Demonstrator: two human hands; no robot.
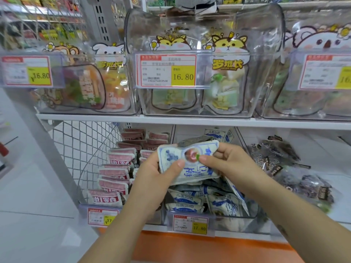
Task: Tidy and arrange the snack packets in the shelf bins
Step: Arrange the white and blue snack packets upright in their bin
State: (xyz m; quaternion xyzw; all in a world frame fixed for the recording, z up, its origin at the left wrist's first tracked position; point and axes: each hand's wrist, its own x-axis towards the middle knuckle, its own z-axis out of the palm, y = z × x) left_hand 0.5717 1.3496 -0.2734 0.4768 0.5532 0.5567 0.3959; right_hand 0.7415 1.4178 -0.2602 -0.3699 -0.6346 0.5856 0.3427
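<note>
A white-and-blue snack packet (191, 162) with a round picture hangs above the middle bin (237, 221) of the lower shelf. My left hand (157, 175) grips its left end, thumb on the front. Its right end is pinched by my right hand (228, 162). Beneath them the bin holds several more white-and-blue packets (190, 202), lying jumbled. The left bin holds rows of pink packets (117, 168). Dark packets (296, 175) fill the right bin.
The upper shelf (190, 120) carries clear tubs (199, 59) of snacks with cartoon stickers and price tags (167, 71). A wire mesh panel (83, 149) closes the shelf's left side. More price tags (190, 223) hang on the lower bins, above an orange base (190, 249).
</note>
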